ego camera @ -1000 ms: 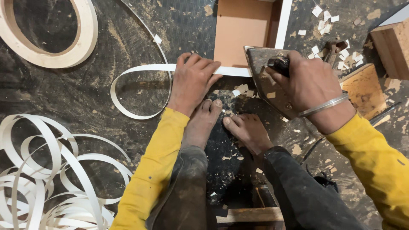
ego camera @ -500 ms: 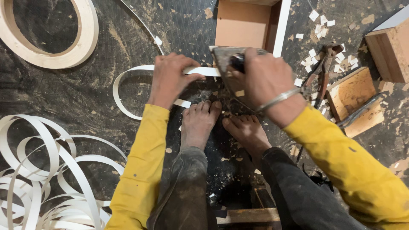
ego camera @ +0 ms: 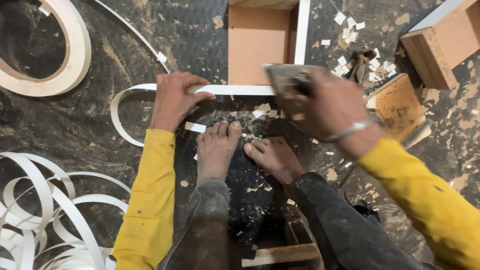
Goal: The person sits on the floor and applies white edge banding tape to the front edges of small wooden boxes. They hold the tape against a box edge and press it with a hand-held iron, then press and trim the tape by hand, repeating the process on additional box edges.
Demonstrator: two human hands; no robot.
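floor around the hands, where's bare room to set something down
Bare dark floor lies between the tape roll and the loose white strip coils. It is crowded near the right hand: white offcuts, wood blocks, and both feet.

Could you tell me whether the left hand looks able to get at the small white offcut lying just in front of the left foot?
Probably yes: the left hand presses the white strip right beside the offcut, with nothing lying between them.

One camera on the head looks straight down, close to both arms, bare feet and the dark floor (ego camera: 75, 130) below.
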